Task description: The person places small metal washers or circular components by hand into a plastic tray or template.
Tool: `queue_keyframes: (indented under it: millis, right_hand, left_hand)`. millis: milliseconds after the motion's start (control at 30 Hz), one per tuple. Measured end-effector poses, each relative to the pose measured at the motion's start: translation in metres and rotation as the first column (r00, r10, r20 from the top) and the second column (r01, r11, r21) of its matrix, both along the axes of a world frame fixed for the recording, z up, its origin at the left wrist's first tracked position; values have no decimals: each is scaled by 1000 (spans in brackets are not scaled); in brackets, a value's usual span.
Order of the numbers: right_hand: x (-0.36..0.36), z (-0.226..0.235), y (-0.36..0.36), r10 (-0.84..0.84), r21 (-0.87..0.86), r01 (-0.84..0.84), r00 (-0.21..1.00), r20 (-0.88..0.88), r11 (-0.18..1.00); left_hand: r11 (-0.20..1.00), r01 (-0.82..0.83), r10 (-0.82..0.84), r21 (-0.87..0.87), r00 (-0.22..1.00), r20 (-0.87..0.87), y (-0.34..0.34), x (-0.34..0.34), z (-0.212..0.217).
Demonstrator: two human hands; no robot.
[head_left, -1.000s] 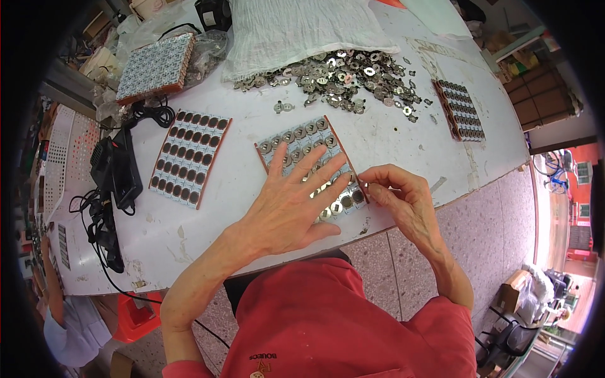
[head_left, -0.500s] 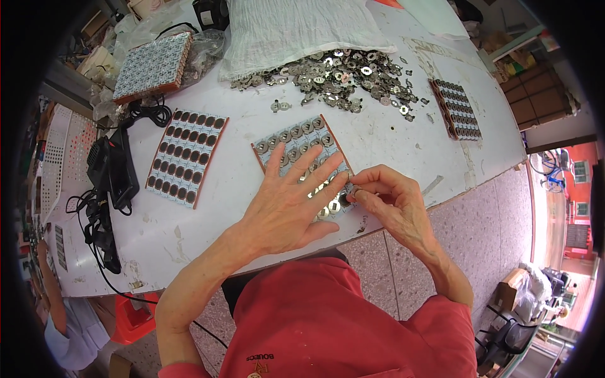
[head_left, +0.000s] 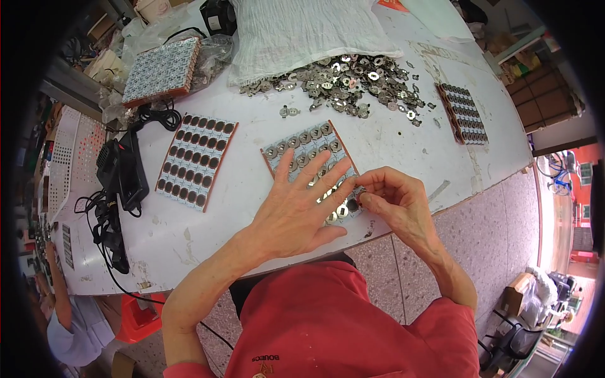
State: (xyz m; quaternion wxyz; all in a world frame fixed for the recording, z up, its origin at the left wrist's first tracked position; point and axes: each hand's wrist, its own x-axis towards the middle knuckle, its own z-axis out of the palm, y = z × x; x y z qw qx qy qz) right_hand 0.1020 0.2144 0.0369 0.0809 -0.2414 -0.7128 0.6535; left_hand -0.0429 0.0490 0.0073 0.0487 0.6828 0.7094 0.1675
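Note:
A circuit board panel (head_left: 270,148) with rows of round spots lies in front of me, metal clips sitting on many of them. My left hand (head_left: 291,211) rests over it palm down, fingers spread, hiding much of its middle. At the panel's right edge, my right hand (head_left: 398,200) pinches a small metal clip (head_left: 360,190) between thumb and fingertips, which partly cover it. Just below those fingertips a dark round spot (head_left: 353,205) shows uncovered. Beyond the panel, a heap of loose metal clips (head_left: 343,85) spills out from a white woven sack (head_left: 309,31).
Left of my hands lies another panel (head_left: 196,160) with dark round spots. Stacked panels (head_left: 162,70) stand far left, a smaller stack (head_left: 462,113) at right. A black power adapter (head_left: 129,170) with cables lies near the left edge. Another person's arm (head_left: 60,286) shows at far left.
The whole view has shifted slightly. My left hand stays spread over the panel, and my right fingers remain pinched at its right edge, with the clip still there.

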Motion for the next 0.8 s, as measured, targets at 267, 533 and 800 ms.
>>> queue_keyframes:
  millis: [267,533,800]
  right_hand:
    - [-1,2,1,-11,-44,12,1000,20,999]
    - [1,-4,3,60,119,-73,993,103,990]
    - [-1,-3,-1,66,164,-88,989,133,982]
  left_hand:
    - [1000,14,-13,13,1000,-3,1,0,-2]
    - [1000,-2,2,2,1000,-26,1,-1,-1]
    - [1000,-8,8,-9,1000,-29,1,0,0]
